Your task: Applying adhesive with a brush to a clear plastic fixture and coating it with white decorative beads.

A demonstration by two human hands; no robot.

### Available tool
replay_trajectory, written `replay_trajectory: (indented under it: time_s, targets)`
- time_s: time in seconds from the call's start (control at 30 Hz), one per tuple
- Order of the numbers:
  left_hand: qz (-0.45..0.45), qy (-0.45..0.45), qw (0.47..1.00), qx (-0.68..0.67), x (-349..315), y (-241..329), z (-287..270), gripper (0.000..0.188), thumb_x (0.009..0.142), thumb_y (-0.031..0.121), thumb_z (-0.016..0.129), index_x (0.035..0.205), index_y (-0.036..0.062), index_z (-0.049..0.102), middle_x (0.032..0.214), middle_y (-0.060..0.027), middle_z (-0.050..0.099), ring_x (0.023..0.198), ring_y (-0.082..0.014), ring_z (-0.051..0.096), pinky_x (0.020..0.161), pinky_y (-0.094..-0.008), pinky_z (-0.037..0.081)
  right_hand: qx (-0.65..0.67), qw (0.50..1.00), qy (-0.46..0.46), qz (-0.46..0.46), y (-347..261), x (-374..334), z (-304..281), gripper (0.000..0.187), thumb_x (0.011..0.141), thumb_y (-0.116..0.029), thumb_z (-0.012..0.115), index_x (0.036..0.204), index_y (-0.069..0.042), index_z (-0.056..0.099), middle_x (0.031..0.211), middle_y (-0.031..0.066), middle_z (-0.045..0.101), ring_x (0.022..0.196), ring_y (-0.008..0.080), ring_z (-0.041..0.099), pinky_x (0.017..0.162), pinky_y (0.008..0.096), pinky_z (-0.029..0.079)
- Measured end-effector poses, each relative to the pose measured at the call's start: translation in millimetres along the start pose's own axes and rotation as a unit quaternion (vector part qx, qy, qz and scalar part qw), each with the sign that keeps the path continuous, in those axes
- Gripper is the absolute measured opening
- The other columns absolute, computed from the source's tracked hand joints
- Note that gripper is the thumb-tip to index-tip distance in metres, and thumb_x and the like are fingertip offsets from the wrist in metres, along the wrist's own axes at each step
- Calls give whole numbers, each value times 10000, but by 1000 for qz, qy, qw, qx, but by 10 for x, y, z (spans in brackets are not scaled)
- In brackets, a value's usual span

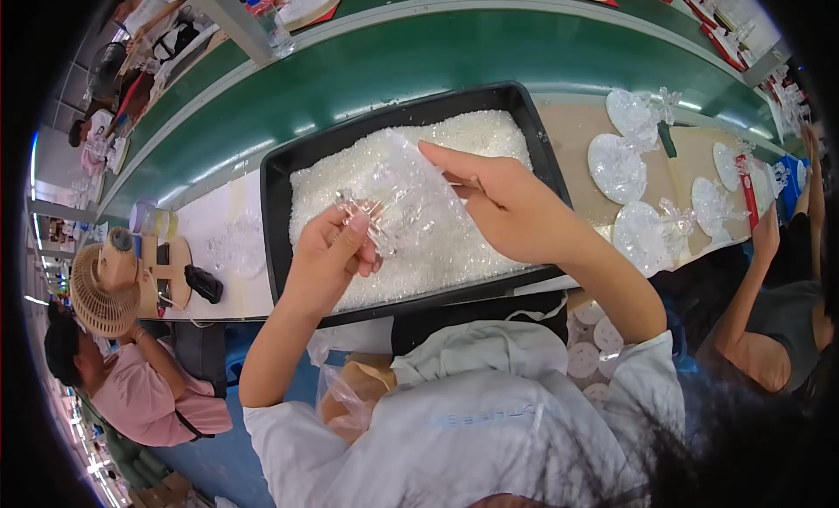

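The left hand (330,253) pinches a cluster of clear pieces (370,221) between thumb and fingers; the right hand (502,202), curled nearly closed, grips a clear bag (426,202) at the cluster's two o'clock. I'd guess the cluster is light, stiff and brittle, best held mid-bunch; the bag, limp and slippery, best taken by its edge. Beneath both, glittery bits (454,276) fill a black tray (548,154).

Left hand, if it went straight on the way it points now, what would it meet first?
Probably the clear bag in the right hand, with the clear piece the left hand holds arriving ahead of it. Depth is unclear; piece and bag may already touch.
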State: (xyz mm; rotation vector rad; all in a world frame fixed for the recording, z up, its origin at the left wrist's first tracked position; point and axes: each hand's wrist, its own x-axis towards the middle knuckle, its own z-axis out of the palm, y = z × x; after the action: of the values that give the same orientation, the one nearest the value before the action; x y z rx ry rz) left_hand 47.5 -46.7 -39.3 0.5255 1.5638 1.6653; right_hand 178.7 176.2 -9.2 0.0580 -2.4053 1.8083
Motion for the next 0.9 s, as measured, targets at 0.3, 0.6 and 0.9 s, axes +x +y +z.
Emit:
replay_trajectory:
  time_s: [0.3,0.6,0.9]
  targets:
    - [60,-97,975,-192,8,-27,-97,276,1018,280,514,945,24,586,638,-5,539,516,-85,424,583,-281,382,-170,967,18,-191,-61,-38,1,736,723,168,328,1443,30,392,1472,214,433,1374,294,417,1160,357,286]
    - [90,-90,968,-214,177,-13,-169,297,1006,309,526,918,29,575,614,8,499,498,-69,363,538,-256,304,-174,958,107,-200,-27,122,-217,760,689,168,334,1419,-16,443,1409,197,504,1350,320,442,1176,362,247]
    - [54,-90,970,-218,208,-66,-261,231,1027,296,468,1046,84,558,601,47,461,495,-53,365,522,-233,294,-227,939,14,-259,91,74,60,574,764,112,426,1328,38,507,1463,239,419,1401,336,356,1163,386,286]
